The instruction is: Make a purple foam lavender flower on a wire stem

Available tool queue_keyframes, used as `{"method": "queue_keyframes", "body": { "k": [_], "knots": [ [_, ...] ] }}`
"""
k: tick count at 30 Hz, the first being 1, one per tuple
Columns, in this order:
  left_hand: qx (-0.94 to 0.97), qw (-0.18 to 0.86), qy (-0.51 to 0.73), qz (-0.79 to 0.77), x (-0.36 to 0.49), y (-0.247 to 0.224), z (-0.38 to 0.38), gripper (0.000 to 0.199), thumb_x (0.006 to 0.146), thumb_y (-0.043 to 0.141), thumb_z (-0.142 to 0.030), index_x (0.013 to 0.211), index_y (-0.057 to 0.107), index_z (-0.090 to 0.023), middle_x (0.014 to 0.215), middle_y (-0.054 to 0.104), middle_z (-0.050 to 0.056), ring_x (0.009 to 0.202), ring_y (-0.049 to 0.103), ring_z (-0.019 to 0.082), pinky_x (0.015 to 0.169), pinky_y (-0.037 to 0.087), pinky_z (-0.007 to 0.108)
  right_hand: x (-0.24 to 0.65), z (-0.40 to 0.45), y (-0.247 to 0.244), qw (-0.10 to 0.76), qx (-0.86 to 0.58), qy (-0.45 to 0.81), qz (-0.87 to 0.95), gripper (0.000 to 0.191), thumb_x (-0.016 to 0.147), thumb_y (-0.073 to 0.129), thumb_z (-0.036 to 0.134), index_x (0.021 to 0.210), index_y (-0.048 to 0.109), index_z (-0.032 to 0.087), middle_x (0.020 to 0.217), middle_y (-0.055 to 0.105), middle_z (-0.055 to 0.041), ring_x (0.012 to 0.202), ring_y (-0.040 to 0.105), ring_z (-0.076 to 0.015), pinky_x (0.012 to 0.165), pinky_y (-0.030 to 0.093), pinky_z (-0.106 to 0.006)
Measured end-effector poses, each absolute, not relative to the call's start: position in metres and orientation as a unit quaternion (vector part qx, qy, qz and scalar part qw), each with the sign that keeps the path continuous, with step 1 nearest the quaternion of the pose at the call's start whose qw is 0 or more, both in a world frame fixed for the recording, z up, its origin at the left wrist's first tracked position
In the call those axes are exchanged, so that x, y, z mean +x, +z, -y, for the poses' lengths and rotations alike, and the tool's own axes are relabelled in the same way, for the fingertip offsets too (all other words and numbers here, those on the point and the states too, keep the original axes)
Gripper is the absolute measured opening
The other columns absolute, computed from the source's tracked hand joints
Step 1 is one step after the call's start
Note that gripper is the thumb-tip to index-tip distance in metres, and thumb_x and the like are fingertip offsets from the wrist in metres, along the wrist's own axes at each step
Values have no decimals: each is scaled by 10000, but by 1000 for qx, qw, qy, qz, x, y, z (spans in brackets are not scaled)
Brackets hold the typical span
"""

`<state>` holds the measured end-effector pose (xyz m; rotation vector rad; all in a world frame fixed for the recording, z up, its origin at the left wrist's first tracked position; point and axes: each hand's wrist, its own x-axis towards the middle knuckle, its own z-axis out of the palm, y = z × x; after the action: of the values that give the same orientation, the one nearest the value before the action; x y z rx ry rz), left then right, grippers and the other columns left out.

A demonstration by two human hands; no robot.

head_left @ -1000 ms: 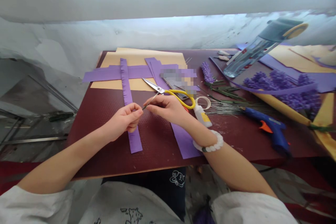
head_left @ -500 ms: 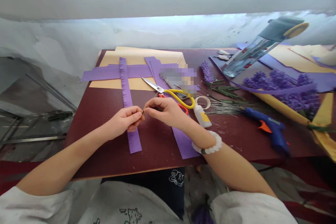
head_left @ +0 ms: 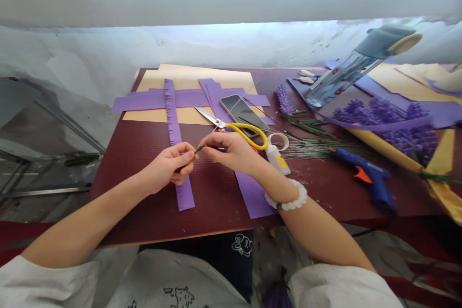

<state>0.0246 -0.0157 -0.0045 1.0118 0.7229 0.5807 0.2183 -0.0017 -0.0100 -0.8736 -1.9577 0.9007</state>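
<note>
Pinched between the fingers of my left hand point(head_left: 173, 162) is one end of a thin dark green strip point(head_left: 199, 149), which looks like floral tape or a wrapped stem. The fingertips of my right hand point(head_left: 231, 151) grip the same strip a short way to the right. Most of it is hidden by the fingers. Below my left hand lies a purple paper strip point(head_left: 185, 195) with a fringed edge. Yellow-handled scissors point(head_left: 263, 142), blades pointing left, rest just beyond my right hand. Another purple paper strip point(head_left: 252, 197) runs beneath my right wrist.
Beyond the scissors lies a phone point(head_left: 240, 108). To the right are a glue bottle point(head_left: 277, 160), a tape roll point(head_left: 284, 140), thin wires point(head_left: 310, 149), a blue glue gun point(head_left: 375, 178), purple flowers point(head_left: 382, 115) and a tilted water bottle point(head_left: 346, 74). Beige sheets point(head_left: 155, 79) lie at the back left.
Both hands have stayed close together, with the left shifting slightly left. More of the green strip shows between the fingertips.
</note>
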Motion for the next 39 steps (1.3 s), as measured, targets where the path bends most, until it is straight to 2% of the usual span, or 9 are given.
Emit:
{"method": "queue_keyframes", "body": {
  "k": [5,10,15,18,24,29,33,36,39],
  "knots": [
    [458,769,282,-345,26,-3,15,275,769,702,-355,767,537,-135,562,476,-52,401,319,9,409,236,158,220,2,-7,406,-322,310,797,109,841,536,163,821,644,166,829,692,-34,755,612,-119,701,483,-262],
    [439,781,263,-359,24,0,15,233,796,653,-331,743,541,-134,510,342,-80,405,214,10,400,156,152,218,3,-10,407,-334,348,776,117,840,538,189,842,653,165,827,691,-32,712,602,-115,647,470,-250],
    [440,774,274,-363,24,2,17,283,795,677,-377,785,457,-199,486,270,-107,399,178,27,380,125,135,214,5,-14,416,-357,370,750,143,826,545,218,874,663,153,766,669,-23,662,560,-107,611,449,-246],
    [452,772,276,-352,25,0,17,306,788,690,-391,790,447,-207,481,278,-111,389,183,25,377,134,132,213,6,-14,415,-370,387,736,156,820,559,237,886,673,153,727,654,-14,602,519,-95,552,417,-234],
    [474,769,265,-337,25,-5,15,284,806,661,-396,765,501,-164,500,439,-69,378,269,18,376,217,148,213,7,-11,417,-349,404,736,128,803,585,219,854,677,145,737,673,-17,597,538,-87,546,422,-222],
    [470,775,251,-341,24,-3,15,271,824,629,-379,742,496,-157,470,342,-89,390,218,16,385,170,142,213,7,-11,412,-343,395,746,109,805,595,229,810,671,152,705,661,-6,584,533,-86,536,420,-223],
    [463,780,245,-342,24,-1,18,286,834,624,-396,766,434,-194,453,306,-107,383,197,24,376,160,132,212,7,-11,422,-340,386,747,97,800,599,227,784,659,152,702,654,-6,604,534,-88,547,421,-221],
    [460,786,242,-334,25,-2,19,304,831,637,-399,784,400,-214,441,307,-119,368,192,26,371,164,124,212,7,-12,426,-340,380,748,92,799,602,230,778,648,153,685,644,0,588,520,-83,533,409,-215],
    [458,788,255,-322,25,-4,17,301,824,645,-385,775,408,-206,457,403,-102,353,217,19,368,187,128,212,6,-13,428,-336,375,750,100,808,599,239,785,645,153,704,654,-4,584,520,-79,528,404,-211]
  ]
}}
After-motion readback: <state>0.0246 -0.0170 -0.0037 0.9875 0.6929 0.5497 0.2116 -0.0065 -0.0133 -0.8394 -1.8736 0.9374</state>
